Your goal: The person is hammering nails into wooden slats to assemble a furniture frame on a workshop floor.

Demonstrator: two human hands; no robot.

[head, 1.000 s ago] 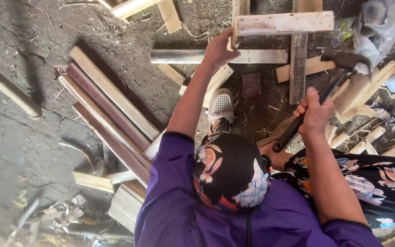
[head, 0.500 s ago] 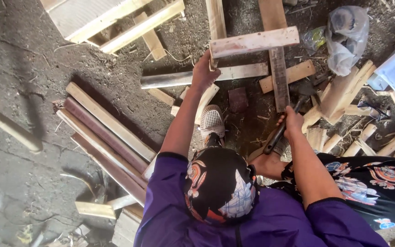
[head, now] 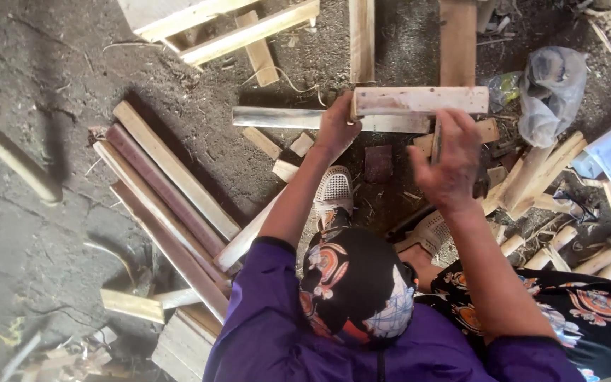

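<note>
Seen from above my wrapped head [head: 358,293] and purple sleeves. My left hand [head: 335,129] grips the left end of a short pale wooden slat [head: 419,100], which lies crosswise over a long upright brown plank [head: 457,42]. A second grey slat [head: 284,118] lies just below it. My right hand [head: 450,159] is raised under the slat's right part, fingers stretched out against the wood, with nothing clearly in it. A dark object [head: 481,185], possibly the hammer head, shows behind that hand. My shoes [head: 334,191] rest on the dirt below.
Long planks [head: 171,205] lie in a stack to the left on the dirt floor. Short wood offcuts [head: 532,177] pile up at right beside a clear plastic bag [head: 549,88]. A light wooden frame [head: 235,25] sits at the top. A patterned garment [head: 588,311] is at lower right.
My right hand held a hammer raised, brought it down beside the plank, and now reaches up to the slat without the hammer in view. My left hand stayed on the slat.
</note>
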